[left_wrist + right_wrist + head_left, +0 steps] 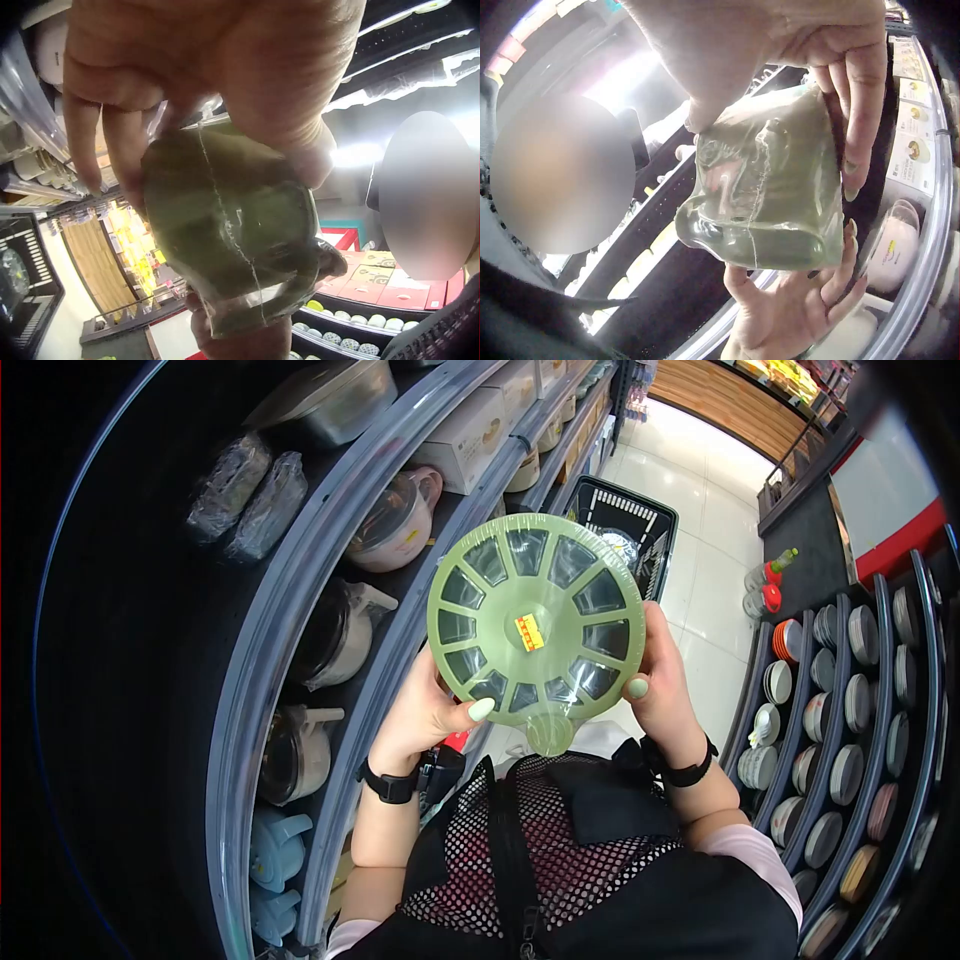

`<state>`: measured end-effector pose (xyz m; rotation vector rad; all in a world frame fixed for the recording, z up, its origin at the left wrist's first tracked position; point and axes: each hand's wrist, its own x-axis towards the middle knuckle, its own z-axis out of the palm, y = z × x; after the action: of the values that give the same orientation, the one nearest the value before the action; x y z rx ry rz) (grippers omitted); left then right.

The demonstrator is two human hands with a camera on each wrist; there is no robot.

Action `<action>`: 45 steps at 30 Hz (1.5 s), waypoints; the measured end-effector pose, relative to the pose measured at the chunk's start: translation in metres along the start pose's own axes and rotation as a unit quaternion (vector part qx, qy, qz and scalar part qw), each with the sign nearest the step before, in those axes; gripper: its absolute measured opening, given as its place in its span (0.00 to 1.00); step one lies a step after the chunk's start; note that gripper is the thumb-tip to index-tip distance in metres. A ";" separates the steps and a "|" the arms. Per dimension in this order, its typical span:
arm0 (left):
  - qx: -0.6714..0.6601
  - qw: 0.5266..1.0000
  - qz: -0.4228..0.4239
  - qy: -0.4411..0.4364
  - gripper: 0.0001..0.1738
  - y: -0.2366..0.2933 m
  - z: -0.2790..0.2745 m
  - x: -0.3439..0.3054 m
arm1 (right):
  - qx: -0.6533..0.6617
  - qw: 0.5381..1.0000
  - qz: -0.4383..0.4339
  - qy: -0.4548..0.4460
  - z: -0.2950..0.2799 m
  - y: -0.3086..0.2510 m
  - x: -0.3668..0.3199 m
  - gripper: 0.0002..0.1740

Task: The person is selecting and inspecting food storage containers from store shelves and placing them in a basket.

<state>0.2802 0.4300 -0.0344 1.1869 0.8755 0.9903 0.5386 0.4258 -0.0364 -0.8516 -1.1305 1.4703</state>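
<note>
While I stand in a shop aisle, both my hands grip one green lidded container (536, 622), held up close in front of my chest. My left hand (430, 710) clasps its left edge, with the thumb laid over the lid's rim and the fingers curled underneath. My right hand (665, 680) does the same on the right edge, so the hands are apart with the container clamped between them. The container is round and sealed in clear film. Its spoked lid faces me, with a yellow sticker (529, 632) near the centre and a small knob on the rim nearest my body. A black wristband (390, 785) sits on my left wrist and another on my right.

Just beyond my left hand runs a shelf (330, 610) carrying lidded bowls (395, 520) and, farther along, white boxes (470, 425). Past the container, on the floor ahead, stands a black shopping basket (630, 520). Well off beyond my right hand, racks hold rows of bowls (850, 700).
</note>
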 end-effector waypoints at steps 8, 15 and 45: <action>0.051 0.997 0.000 0.055 0.55 0.001 -0.007 0.001 | -0.027 0.997 -0.041 -0.061 -0.012 0.021 0.039 0.48; -0.063 0.995 -0.040 0.065 0.62 -0.012 -0.021 0.017 | -0.055 0.989 0.055 -0.125 -0.038 0.020 0.073 0.27; 0.249 0.948 -0.195 -0.031 0.40 -0.092 -0.014 0.100 | -0.065 0.955 0.204 0.206 -0.297 0.242 0.273 0.26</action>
<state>0.3149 0.5209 -0.1310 1.3814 1.2970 0.4142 0.6866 0.7526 -0.3404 -1.4753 -0.7681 1.4566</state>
